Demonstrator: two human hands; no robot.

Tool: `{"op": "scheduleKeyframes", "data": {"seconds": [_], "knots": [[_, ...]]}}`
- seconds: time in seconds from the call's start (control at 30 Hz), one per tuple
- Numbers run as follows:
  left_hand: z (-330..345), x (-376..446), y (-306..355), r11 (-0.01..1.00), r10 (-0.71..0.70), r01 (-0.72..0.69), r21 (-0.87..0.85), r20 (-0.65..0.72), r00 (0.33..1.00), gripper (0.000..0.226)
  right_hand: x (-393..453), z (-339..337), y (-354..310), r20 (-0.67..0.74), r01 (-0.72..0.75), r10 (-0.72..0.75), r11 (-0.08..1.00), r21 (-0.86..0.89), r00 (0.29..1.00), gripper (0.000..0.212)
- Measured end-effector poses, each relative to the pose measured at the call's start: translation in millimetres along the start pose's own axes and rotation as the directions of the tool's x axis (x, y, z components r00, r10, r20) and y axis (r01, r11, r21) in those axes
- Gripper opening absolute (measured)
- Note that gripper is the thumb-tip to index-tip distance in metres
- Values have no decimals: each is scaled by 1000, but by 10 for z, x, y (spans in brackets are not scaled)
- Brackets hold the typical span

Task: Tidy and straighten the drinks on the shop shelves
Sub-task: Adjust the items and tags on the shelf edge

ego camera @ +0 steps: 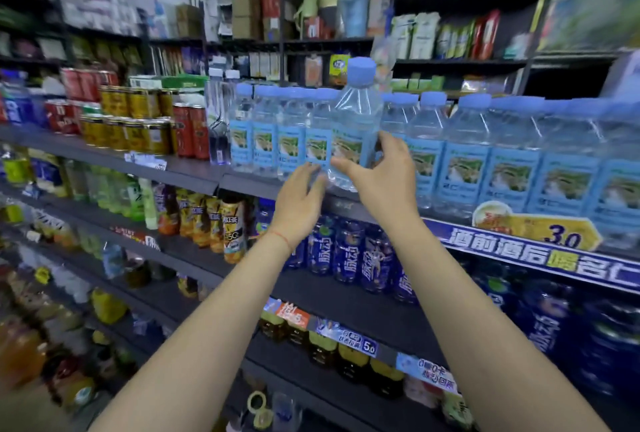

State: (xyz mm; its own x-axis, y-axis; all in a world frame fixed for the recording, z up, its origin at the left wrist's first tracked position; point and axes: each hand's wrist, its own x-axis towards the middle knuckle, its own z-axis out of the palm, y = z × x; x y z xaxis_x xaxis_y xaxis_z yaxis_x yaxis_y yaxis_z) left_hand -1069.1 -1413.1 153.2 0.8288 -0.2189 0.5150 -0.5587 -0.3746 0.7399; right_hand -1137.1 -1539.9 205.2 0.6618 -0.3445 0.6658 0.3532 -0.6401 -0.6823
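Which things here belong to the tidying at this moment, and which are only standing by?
In the job:
clear blue-capped water bottle, tilted, in right hand
left hand
row of matching blue-labelled water bottles

Standing by:
gold cans
red cans
dark blue drink bottles

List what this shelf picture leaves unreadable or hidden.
- Head view: base of the raised water bottle, hidden behind the right hand.
- Left hand: fingertips blurred, contact with the bottles unclear.
- Drinks at left edge: motion-blurred, labels unreadable.
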Motion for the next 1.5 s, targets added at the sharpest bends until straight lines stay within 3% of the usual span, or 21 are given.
{"op": "scheduleKeyframes", "data": {"seconds": [0.07, 0.17, 0.43, 0.63, 0.93, 1.0, 1.07, 1.17, 1.3, 1.5], "knots": [[164, 21, -244, 950, 92, -95, 297, 23, 996, 54, 110, 7, 162, -17, -29, 28, 998, -50, 999, 53], [226, -2, -394, 888, 157, -155, 434, 31, 987, 63, 199, 114, 361, 6, -56, 57, 992, -115, 998, 60], [247, -3, -473, 862, 162, -155, 482, 28, 986, 63, 352, 407, 428, 25, -135, 141, 975, -176, 990, 74], [257, -6, -479, 864, 182, -172, 474, 25, 983, 62, 237, 440, 416, -8, -53, 53, 959, -277, 999, 80], [-14, -32, -354, 919, 126, -164, 360, 125, 984, 60, -221, 501, 378, -140, 124, -180, 934, -335, 974, 47], [-220, -127, -391, 936, 117, -145, 320, 105, 988, 56, -389, 580, 317, -149, 174, -218, 949, -261, 965, 39], [-479, -278, -520, 955, 72, -90, 282, 72, 995, 51, -563, 745, 234, -34, 189, -193, 976, -109, 981, 29], [-968, -528, -841, 985, -86, 83, 154, 17, 996, 27, -817, 1130, 62, 243, 110, -110, 994, 15, 964, 23], [-1750, -846, -1478, 959, -253, 254, 123, -27, 967, 17, -1135, 1919, -189, 474, 13, -44, 998, 69, 879, 28], [-3033, -1311, -2620, 883, -466, 470, 11, -121, 877, 20, -1578, 3473, -634, 686, -102, 25, 992, 72, 727, 20]]}}
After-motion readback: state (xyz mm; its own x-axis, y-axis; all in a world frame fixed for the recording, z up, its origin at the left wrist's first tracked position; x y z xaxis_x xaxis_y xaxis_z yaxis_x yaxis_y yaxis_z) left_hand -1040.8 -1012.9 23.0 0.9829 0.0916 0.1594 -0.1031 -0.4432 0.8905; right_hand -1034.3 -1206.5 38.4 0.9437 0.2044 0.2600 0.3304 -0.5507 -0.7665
